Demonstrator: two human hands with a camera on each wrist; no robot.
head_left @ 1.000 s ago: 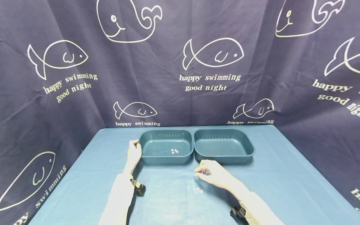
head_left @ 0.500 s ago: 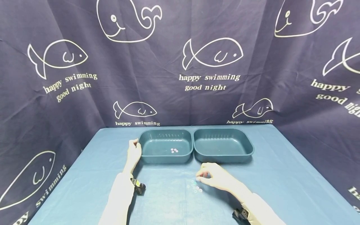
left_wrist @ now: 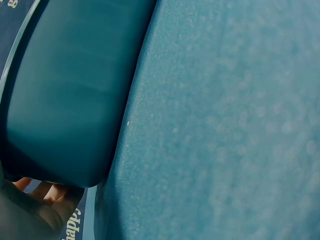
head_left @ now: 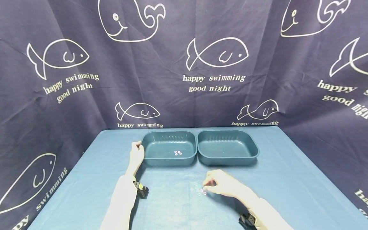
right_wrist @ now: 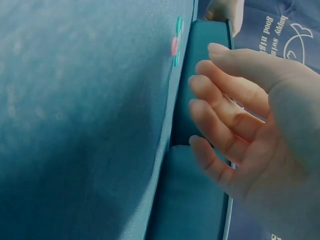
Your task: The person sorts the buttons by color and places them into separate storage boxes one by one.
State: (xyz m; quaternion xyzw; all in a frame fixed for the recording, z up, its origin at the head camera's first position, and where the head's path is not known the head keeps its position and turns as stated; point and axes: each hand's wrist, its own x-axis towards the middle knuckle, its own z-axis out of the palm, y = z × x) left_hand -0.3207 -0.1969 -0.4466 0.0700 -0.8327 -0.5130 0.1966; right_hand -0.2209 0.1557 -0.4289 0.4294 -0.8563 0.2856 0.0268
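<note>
My left hand (head_left: 136,155) touches the left end of the left blue-green bin (head_left: 169,162), its fingers (left_wrist: 57,197) against the outer end wall in the left wrist view. Several small pink-and-white buttons (head_left: 176,152) lie on that bin's floor. In front of the bins, my right hand (head_left: 219,182) hovers low beside a small pile of buttons (head_left: 199,190). Its fingers (right_wrist: 215,125) are loosely bent, with nothing visible between thumb and index finger. Green and pink buttons (right_wrist: 174,46) show beyond the fingertips in the right wrist view.
A second blue-green bin (head_left: 228,161) stands close against the first one's right side; no buttons show inside. Both sit on a blue cloth-covered table (head_left: 169,201). A dark curtain (head_left: 161,83) with fish drawings hangs behind and at the sides.
My right hand has moved slightly down and right, toward the near edge, now closer to the button pile. The left hand stays at the bin's end.
</note>
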